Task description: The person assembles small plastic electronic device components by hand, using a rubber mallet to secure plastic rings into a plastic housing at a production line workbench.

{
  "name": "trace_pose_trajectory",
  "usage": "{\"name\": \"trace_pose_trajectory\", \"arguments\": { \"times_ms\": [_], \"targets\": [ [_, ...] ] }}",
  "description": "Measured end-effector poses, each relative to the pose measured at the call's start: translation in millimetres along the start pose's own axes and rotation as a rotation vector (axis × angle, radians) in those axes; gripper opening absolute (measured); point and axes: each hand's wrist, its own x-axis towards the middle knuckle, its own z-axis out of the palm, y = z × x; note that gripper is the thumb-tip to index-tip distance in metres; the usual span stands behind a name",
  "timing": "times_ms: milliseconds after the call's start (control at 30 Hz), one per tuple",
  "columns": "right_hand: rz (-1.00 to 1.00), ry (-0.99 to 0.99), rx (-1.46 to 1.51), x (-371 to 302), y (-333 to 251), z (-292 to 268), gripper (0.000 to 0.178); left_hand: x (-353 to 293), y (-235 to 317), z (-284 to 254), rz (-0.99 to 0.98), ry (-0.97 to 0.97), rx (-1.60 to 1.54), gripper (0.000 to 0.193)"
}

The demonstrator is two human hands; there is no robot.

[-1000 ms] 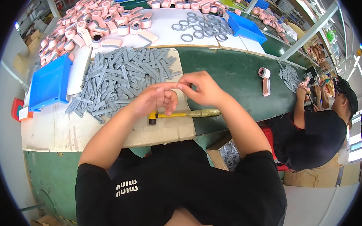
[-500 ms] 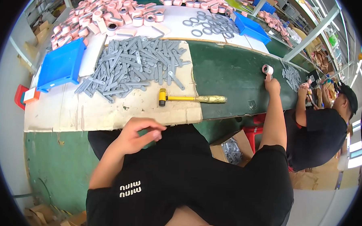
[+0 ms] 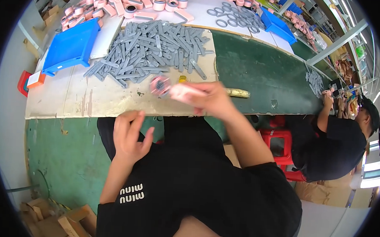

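My right hand [image 3: 212,100] grips the handle of a pink part with a round, ring-like head [image 3: 161,86], blurred by motion, above the tan board near the table's front edge. Beneath that hand lies a yellow mallet [image 3: 239,93]; most of it is hidden, with just its handle end and a bit of its head showing. My left hand [image 3: 130,137] is at the table edge, fingers apart and nothing in it. Behind the held part spreads a heap of flat grey strips [image 3: 159,49].
Many pink round-headed parts [image 3: 118,7] pile up at the back left. Grey rings [image 3: 221,23] lie near a blue tray [image 3: 275,25]; another blue tray [image 3: 70,47] stands at left. A co-worker [image 3: 339,142] sits at right, close to red stools [image 3: 278,141].
My right hand has swung left from the green table area, bringing the pink part over the board and mallet. My left hand has shifted slightly left and its fingers have spread.
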Motion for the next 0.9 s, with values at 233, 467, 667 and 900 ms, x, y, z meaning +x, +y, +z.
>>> {"name": "trace_pose_trajectory", "arguments": {
  "times_ms": [233, 467, 667, 900],
  "targets": [
    [0.102, -0.253, 0.071, 29, 26, 45, 0.032, 31, 18, 18, 0.007, -0.208, 0.139, 0.054],
    [-0.552, 0.336, -0.878, 12, 8, -22, 0.026, 43, -11, 40, 0.091, -0.301, 0.195, 0.041],
    [-0.345, 0.211, -1.121, 8, 47, -56, 0.022, 64, -10, 54, 0.069, -0.657, 0.333, 0.037],
    [-0.252, 0.464, -0.963, 7, 23, -63, 0.035, 66, -10, 48, -0.003, -0.413, 0.187, 0.034]
  ]
}}
